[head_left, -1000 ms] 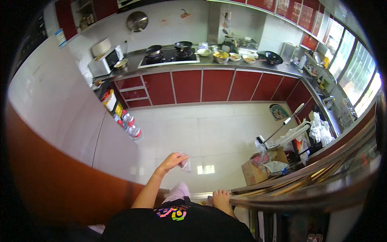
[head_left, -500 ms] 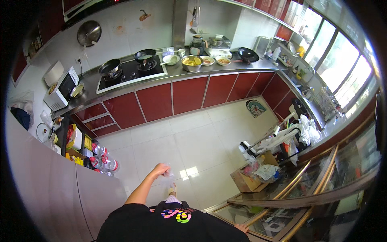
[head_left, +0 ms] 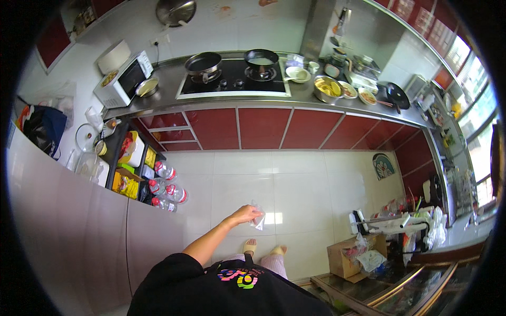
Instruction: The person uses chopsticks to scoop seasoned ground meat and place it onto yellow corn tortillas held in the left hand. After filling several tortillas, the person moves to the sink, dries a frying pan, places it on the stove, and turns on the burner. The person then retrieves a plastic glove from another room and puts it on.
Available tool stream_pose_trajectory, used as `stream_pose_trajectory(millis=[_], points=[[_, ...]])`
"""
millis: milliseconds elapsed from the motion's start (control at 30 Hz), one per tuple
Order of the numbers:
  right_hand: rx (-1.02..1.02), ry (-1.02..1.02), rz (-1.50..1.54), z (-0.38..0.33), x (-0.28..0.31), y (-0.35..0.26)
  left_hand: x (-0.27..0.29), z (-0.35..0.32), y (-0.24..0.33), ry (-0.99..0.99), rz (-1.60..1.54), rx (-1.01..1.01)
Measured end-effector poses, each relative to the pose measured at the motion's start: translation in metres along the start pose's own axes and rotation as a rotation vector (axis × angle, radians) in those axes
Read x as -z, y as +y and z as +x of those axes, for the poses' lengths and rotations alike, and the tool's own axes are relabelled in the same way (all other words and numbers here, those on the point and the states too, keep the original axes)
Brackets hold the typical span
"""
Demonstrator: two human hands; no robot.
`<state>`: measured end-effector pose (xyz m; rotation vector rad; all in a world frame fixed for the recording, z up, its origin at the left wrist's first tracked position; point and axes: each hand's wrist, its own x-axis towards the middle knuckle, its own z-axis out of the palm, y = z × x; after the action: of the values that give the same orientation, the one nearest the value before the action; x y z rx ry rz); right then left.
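Observation:
My left hand (head_left: 244,214) is out in front of me over the floor, its fingers closed on a small clear plastic bag (head_left: 258,221). The bag hangs below the fingers; I cannot make out any contents. My right hand is out of the picture. Ahead stands the counter with a black gas stove (head_left: 232,79). On the stove's burners sit a frying pan (head_left: 203,63) at the left and a black wok (head_left: 261,59) at the right.
Large water bottles (head_left: 176,193) stand on the floor beside a dark shelf (head_left: 117,152) at the left. A cardboard box (head_left: 345,259) and glass-panelled doors (head_left: 390,289) are at the lower right. A steel bowl of yellow food (head_left: 328,88) and a microwave (head_left: 126,79) rest on the counter.
My view has swung leftward, and I have stepped further into the kitchen. Still holding the bag, my left hand appears further right. My right hand, earlier at the door frame, has left the picture.

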<state>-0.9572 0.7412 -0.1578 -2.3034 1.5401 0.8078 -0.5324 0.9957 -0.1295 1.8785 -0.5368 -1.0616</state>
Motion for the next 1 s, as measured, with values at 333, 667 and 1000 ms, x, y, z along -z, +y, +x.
stream_pose_trajectory(millis=[333, 667, 1000], points=[[0.241, -0.143, -0.089, 0.107, 0.05, -0.025, 0.051, -0.048, 0.039, 0.214, -0.468, -0.072], [0.972, 0.205, 0.121, 0.203, 0.237, -0.147, 0.071, -0.034, 0.162, 0.413, -0.614, -0.314], [1.87, 0.077, 0.363, -0.016, 0.354, -0.395, 0.04, -0.007, 0.194, 0.728, -0.294, -0.18]])
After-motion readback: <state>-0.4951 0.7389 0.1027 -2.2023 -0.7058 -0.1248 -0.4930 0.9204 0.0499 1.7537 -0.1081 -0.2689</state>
